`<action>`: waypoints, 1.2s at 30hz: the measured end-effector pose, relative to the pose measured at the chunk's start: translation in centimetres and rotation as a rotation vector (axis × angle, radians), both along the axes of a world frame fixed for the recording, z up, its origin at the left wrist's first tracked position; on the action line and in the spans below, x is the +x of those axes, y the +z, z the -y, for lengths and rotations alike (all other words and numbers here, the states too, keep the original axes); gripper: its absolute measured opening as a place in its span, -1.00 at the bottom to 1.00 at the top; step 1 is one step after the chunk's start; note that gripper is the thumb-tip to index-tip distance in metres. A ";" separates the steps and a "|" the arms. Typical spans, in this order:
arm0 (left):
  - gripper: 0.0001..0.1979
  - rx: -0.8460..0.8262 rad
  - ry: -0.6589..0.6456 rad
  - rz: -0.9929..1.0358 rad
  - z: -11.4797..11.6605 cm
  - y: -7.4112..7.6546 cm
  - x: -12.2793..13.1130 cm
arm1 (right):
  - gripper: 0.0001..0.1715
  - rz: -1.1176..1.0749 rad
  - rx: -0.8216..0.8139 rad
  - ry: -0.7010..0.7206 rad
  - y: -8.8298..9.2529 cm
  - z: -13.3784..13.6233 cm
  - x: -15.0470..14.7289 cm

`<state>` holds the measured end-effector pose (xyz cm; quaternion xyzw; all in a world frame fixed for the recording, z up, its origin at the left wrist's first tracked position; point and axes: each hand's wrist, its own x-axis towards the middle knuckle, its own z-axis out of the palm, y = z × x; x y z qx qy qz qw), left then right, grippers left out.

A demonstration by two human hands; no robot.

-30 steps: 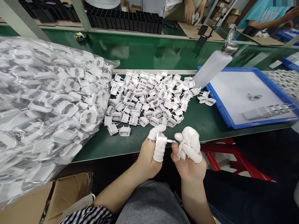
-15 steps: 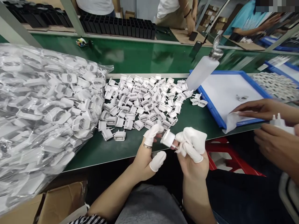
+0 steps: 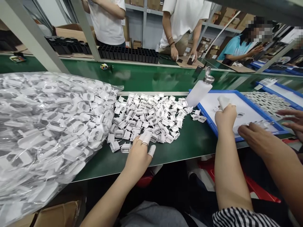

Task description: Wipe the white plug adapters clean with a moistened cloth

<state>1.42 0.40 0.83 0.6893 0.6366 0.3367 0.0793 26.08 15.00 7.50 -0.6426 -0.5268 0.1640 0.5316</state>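
My left hand (image 3: 138, 149), with white finger cots and a ring, reaches to the near edge of a heap of white plug housings (image 3: 151, 115). Its thumb stands apart from the fingers, and the fingertips touch or hover just above the pieces; nothing shows in its grasp. Over the blue-rimmed tray (image 3: 214, 126) on the right, my right hand (image 3: 226, 118) is closed on a white cloth (image 3: 223, 101). Whether a plug housing is under those fingers is hidden. A small plug piece (image 3: 240, 114) lies on the tray's white lining.
A large clear bag of white housings (image 3: 59, 126) fills the left. A pump bottle (image 3: 200, 91) stands between heap and tray. A co-worker's hand (image 3: 255, 134) is over the tray's near right corner. Beyond it lies a grid of white pieces (image 3: 267, 102). Black cases (image 3: 127, 55) line the back.
My hands have parted: the left went to the heap, the right swung over the tray with the cloth. The plug housing between them is out of sight. The co-worker's hands moved too.
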 end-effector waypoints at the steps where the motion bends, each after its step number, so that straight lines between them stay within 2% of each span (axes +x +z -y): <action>1: -0.64 0.005 -0.019 -0.018 -0.3 -0.1 0.3 | -0.78 0.011 -0.006 0.006 -0.7 0.8 -0.8; 3: -0.66 0.008 -0.048 -0.075 -0.9 -0.3 0.9 | -0.80 0.024 -0.043 0.066 -2.8 3.2 -2.7; 5: -0.73 -0.025 -0.051 -0.163 -1.4 -0.5 1.5 | -0.78 0.008 -0.088 0.260 -5.1 6.1 -4.8; 7: -0.78 -0.087 -0.034 -0.257 -1.7 -0.6 1.9 | -0.83 -0.034 -0.065 0.408 -7.0 9.0 -6.6; 10: -0.80 -0.155 0.008 -0.275 -1.9 -0.5 1.9 | -0.89 -0.139 -0.053 0.492 -8.7 12.1 -8.0; 13: -0.84 -0.046 -0.017 -0.050 -1.5 -0.6 1.4 | -0.89 -0.191 -0.086 0.500 -9.0 13.6 -8.3; 17: -0.84 0.241 -0.217 0.306 -0.1 -0.7 0.9 | -0.83 -0.190 -0.083 0.595 -8.5 14.6 -8.7; 19: -0.85 0.300 -0.278 0.443 0.7 -0.7 0.9 | -0.80 -0.177 -0.033 0.645 -8.2 15.2 -9.3; 21: -0.77 0.263 -0.293 0.617 1.3 -0.6 1.0 | -0.77 -0.171 0.010 0.652 -8.2 15.9 -9.9; 24: -0.64 0.087 -0.264 0.916 1.9 -0.5 1.3 | -0.73 -0.189 0.035 0.616 -8.5 17.0 -10.7; 27: -0.71 0.060 -0.218 1.062 2.1 -0.5 1.4 | -0.71 -0.185 0.058 0.586 -8.6 17.6 -10.9; 29: -0.80 0.152 -0.207 1.000 2.2 -0.6 1.3 | -0.68 -0.173 0.036 0.617 -8.2 17.5 -10.7; 32: -0.90 0.290 -0.249 0.702 2.5 -0.6 0.7 | -0.57 -0.166 -0.060 0.744 -7.0 16.8 -10.1; 34: -0.84 0.325 -0.283 0.518 2.7 -0.3 0.2 | -0.50 -0.157 -0.130 0.846 -6.2 16.3 -9.7; 36: -0.76 0.260 -0.327 0.382 2.9 0.2 -0.3 | -0.48 -0.140 -0.186 0.943 -5.7 15.9 -9.5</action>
